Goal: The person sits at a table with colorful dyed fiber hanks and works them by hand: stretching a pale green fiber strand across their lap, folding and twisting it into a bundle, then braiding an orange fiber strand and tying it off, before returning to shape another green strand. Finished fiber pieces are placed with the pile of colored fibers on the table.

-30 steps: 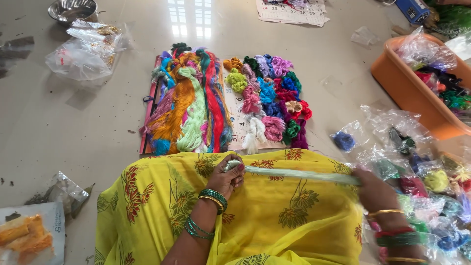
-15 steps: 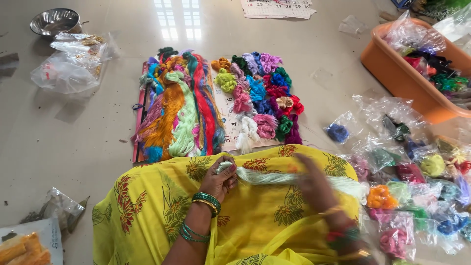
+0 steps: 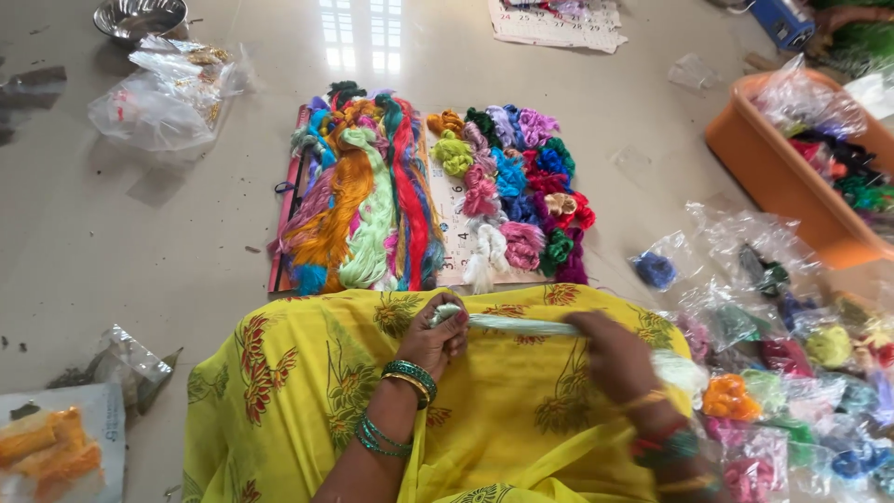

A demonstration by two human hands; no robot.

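A pale mint-green skein of silky thread (image 3: 517, 324) lies stretched across the person's lap, over the yellow cloth printed with orange leaf shapes (image 3: 307, 373), near the bottom middle of the view. The left hand (image 3: 436, 335) is closed in a fist around the skein's left end, pinching a small looped knob of thread between thumb and fingers. The right hand (image 3: 610, 349) is blurred; it looks curled over the skein's right part, where the thread fans into a looser whitish tuft (image 3: 678, 370), though how firmly it grips I cannot tell. The skein looks very light, soft and limp, with a sheen that suggests it slides easily through fingers; it probably holds its line only because it is drawn taut between both hands, and it would likely sag or tangle if one end went slack. The ends seem the best places to take hold, gripped as whole bundles so that single strands do not snag. On the floor farther away, long multicoloured hanks of thread (image 3: 363, 200) and small coiled bundles in many colours (image 3: 517, 186) lie on a flat board. To the right are clear plastic packets of coloured thread (image 3: 782, 359), and at the far right an orange plastic tub (image 3: 792, 186).
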